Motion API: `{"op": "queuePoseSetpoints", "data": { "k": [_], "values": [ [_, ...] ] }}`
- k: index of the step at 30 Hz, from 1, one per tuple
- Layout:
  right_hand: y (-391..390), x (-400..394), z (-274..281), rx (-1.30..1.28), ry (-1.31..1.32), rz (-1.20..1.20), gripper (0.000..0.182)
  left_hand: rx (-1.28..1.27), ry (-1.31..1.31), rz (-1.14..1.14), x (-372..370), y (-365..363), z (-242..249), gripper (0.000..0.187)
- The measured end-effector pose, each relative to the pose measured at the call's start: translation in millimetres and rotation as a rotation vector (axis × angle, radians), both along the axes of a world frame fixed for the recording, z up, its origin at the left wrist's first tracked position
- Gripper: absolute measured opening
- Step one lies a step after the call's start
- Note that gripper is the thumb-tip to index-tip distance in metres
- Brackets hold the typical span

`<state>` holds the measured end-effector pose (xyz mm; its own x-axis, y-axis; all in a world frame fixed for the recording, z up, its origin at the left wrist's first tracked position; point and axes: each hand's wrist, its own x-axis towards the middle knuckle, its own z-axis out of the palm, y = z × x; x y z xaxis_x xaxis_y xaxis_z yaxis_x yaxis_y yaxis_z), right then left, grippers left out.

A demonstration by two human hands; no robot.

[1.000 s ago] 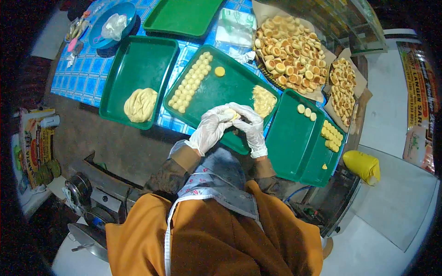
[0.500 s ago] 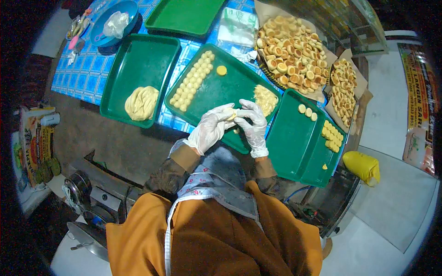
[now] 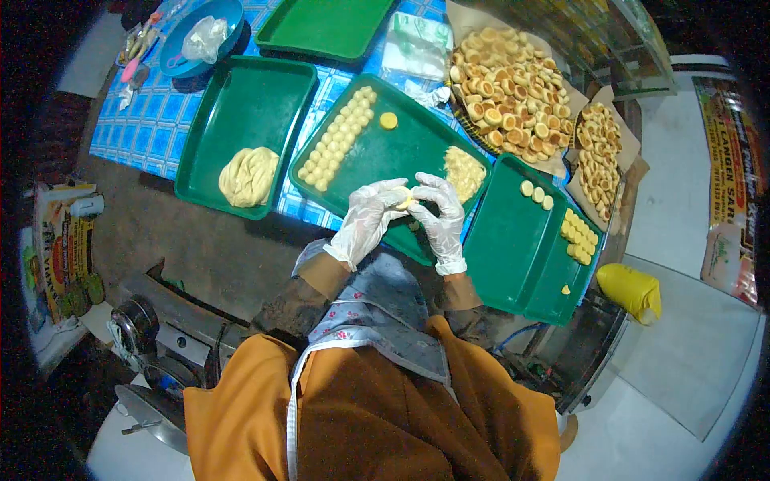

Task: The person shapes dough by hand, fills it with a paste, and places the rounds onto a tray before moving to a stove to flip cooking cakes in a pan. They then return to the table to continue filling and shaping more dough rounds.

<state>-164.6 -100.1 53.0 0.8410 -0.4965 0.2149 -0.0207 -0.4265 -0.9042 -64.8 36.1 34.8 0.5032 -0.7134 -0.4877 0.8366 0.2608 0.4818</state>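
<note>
A small piece of pale dough (image 3: 405, 199) is pinched between my two gloved hands, over the near edge of the middle green tray (image 3: 433, 128). My left hand (image 3: 369, 218) has its fingers closed on it from the left. From the right, my right hand (image 3: 439, 212) grips it with thumb and fingertips bent round. Rows of dough balls (image 3: 337, 140) lie at the tray's left, with a yellow disc (image 3: 388, 120) beside them. A flattened mass of pale dough or filling (image 3: 464, 172) sits at the tray's right, just beyond my right hand.
The left green tray (image 3: 233, 104) holds a large dough lump (image 3: 249, 177). On the right tray (image 3: 501, 240) are 3 round dough pieces (image 3: 536, 195); several yellow pieces (image 3: 579, 236) lie beside them. Browned pastries (image 3: 513, 92) fill baskets at the back right. A stove (image 3: 180, 341) stands lower left.
My hands stay almost in place, with slight finger movement around the dough piece. The trays appear shifted very slightly in view.
</note>
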Motion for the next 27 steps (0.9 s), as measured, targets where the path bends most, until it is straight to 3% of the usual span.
{"op": "queuePoseSetpoints", "data": {
  "k": [7, 10, 13, 16, 22, 27],
  "values": [
    [7.5, 0.1, 2.7, 0.041, -0.085, -0.045, 0.025, -0.075, 0.116, -0.019, 1.8, -1.4, 14.2, 0.047],
    [9.6, -1.1, 15.9, -0.080, -0.003, -0.044, 0.025, -0.030, -0.224, -0.074, -4.5, 6.0, 9.0, 0.046],
    [4.4, -4.3, 1.7, -0.059, -0.021, 0.000, 0.021, -0.110, 0.098, -0.033, -1.5, 5.8, 21.5, 0.045],
    [0.2, -3.3, 2.1, -0.081, 0.014, 0.028, 0.017, -0.076, 0.023, -0.055, 0.1, 1.9, 9.9, 0.048],
    [5.2, -0.7, -6.1, 0.317, -0.026, -0.055, 0.015, 0.056, -0.146, -0.192, 6.2, -0.4, 28.6, 0.057],
    [-5.4, 0.3, -3.2, 0.674, 0.094, -0.068, 0.018, -0.001, -0.295, -0.333, 5.8, 1.8, 4.1, 0.054]
  ]
}}
